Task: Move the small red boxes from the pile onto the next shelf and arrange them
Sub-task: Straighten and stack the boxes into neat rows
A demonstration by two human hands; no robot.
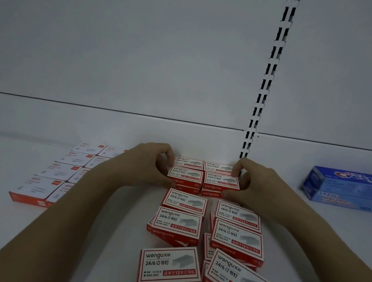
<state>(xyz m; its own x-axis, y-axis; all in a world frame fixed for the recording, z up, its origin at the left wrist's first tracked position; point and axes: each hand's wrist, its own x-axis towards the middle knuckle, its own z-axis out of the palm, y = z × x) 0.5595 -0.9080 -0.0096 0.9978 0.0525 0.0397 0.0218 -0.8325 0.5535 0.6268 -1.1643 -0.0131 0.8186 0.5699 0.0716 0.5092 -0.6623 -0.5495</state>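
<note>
Hands point(147, 164) hiding box point(204, 177) sides, toothpaste point(348, 189) cropped

The small red boxes point(178, 227) look like printed cardboard, smooth with a faint sheen on their white tops. The shelf point(104, 242) and back panel point(145, 43) appear as smooth, matt white painted metal. The blue carton point(348, 189) looks glossy.
</note>
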